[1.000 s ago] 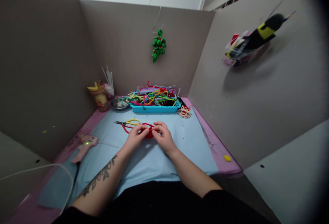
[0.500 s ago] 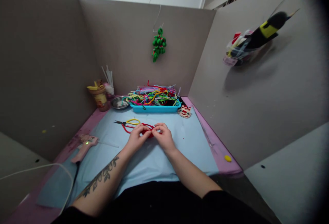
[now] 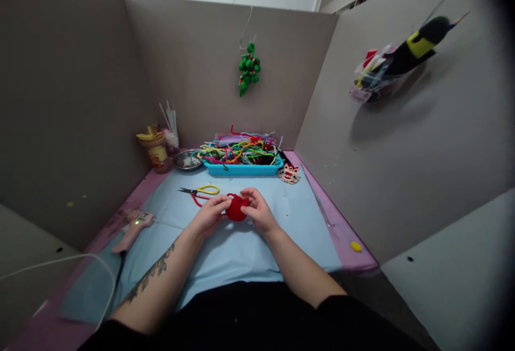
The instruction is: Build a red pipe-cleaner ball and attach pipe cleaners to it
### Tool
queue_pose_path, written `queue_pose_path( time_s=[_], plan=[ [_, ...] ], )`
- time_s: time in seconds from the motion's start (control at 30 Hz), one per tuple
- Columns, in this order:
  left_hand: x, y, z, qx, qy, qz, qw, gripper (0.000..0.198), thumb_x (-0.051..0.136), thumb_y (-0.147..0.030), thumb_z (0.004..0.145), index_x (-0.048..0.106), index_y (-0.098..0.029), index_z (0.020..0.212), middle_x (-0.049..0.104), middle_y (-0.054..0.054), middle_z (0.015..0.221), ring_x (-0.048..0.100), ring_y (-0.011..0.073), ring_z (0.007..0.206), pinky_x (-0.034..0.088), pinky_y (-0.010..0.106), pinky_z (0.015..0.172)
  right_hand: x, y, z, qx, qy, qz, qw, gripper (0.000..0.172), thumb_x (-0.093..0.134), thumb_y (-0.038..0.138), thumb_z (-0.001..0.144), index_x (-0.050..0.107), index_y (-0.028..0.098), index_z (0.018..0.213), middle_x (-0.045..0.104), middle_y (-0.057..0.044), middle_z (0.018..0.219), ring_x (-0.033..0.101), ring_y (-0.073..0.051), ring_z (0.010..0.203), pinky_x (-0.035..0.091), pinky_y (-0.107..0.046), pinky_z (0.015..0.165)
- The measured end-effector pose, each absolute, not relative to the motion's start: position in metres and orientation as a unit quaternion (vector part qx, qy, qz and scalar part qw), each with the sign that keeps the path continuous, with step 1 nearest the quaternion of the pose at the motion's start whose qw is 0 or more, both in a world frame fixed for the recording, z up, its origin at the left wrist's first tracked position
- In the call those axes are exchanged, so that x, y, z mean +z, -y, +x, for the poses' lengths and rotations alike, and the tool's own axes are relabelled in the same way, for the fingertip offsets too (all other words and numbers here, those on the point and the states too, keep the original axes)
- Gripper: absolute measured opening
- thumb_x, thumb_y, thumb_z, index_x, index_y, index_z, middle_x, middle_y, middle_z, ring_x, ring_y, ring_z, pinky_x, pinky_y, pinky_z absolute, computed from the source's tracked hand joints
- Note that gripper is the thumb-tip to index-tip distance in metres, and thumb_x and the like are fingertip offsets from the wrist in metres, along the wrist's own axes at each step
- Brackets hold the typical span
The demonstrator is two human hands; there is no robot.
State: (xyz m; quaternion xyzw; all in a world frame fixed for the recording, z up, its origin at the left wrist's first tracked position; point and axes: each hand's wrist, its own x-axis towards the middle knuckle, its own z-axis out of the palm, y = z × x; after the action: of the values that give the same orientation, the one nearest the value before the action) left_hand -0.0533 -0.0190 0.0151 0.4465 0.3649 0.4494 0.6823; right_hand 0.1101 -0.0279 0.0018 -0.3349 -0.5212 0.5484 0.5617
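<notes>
A rounded red fuzzy piece (image 3: 236,209), seemingly made of pipe cleaner, is held between both hands above the blue cloth (image 3: 241,254). My left hand (image 3: 212,213) pinches its left edge between thumb and fingers. On the opposite side, my right hand (image 3: 258,210) grips it with the thumb in front and the fingers behind. Just beyond my left hand lie scissors (image 3: 208,190) with one yellow and one red handle, the red one partly covered by that hand.
A blue tray (image 3: 243,169) heaped with coloured pipe cleaners stands at the back. A pink glue gun (image 3: 132,231) lies left, a metal bowl (image 3: 188,161) and cup (image 3: 157,152) behind it. A cream-and-red ornament (image 3: 288,174) rests by the tray. Grey partitions (image 3: 225,72) enclose the table.
My hands have moved apart, the left slightly left and down. The red piece between them now shows its broad face, where before it was mostly covered by fingers.
</notes>
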Motion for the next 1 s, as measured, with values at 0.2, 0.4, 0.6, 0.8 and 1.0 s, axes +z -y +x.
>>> queue_pose_path(
  time_s=[0.2,0.4,0.6,0.8,1.0],
  plan=[
    [0.015,0.020,-0.050,0.468,-0.363,0.491,0.639,0.032,0.078,-0.038,0.063,0.057,-0.014,0.069,0.056,-0.002,0.064,0.051,0.0102,0.059,0.040,0.023,0.059,0.002,0.029,0.105,0.506,0.515,-0.355,0.594,0.026,0.067,0.029,0.066,0.055,0.022,0.088,0.063,0.001,0.077,0.058,-0.015,0.068,0.048,-0.027,0.064],
    [0.016,0.018,-0.051,0.477,-0.360,0.479,0.643,0.033,0.076,-0.040,0.063,0.055,-0.015,0.069,0.057,-0.001,0.065,0.052,0.0116,0.060,0.042,0.025,0.062,-0.001,0.026,0.110,0.440,0.557,-0.387,0.588,0.018,0.064,0.036,0.074,0.066,0.020,0.081,0.068,-0.003,0.082,0.062,-0.018,0.076,0.050,-0.033,0.074],
    [0.015,0.018,-0.052,0.472,-0.350,0.491,0.643,0.032,0.076,-0.040,0.066,0.057,-0.015,0.069,0.059,0.000,0.066,0.054,0.0120,0.061,0.042,0.025,0.063,0.004,0.028,0.120,0.308,0.640,-0.395,0.583,0.014,0.061,0.029,0.081,0.066,0.021,0.069,0.067,-0.006,0.093,0.061,-0.020,0.091,0.046,-0.036,0.088],
    [0.008,0.015,-0.052,0.464,-0.357,0.511,0.630,0.032,0.073,-0.043,0.069,0.062,-0.014,0.077,0.064,0.004,0.073,0.058,0.0152,0.066,0.045,0.029,0.067,0.002,0.027,0.118,0.365,0.618,-0.400,0.570,0.022,0.055,0.040,0.085,0.061,0.021,0.075,0.063,-0.002,0.077,0.056,-0.016,0.072,0.046,-0.028,0.070],
    [0.005,0.013,-0.057,0.487,-0.480,0.651,0.329,0.027,0.071,-0.039,0.071,0.069,-0.019,0.088,0.065,0.009,0.092,0.058,0.0211,0.082,0.045,0.032,0.073,-0.006,0.022,0.117,0.392,0.563,-0.429,0.588,0.024,0.058,0.043,0.082,0.061,0.020,0.077,0.061,0.000,0.072,0.055,-0.016,0.068,0.045,-0.026,0.064]
  ],
)
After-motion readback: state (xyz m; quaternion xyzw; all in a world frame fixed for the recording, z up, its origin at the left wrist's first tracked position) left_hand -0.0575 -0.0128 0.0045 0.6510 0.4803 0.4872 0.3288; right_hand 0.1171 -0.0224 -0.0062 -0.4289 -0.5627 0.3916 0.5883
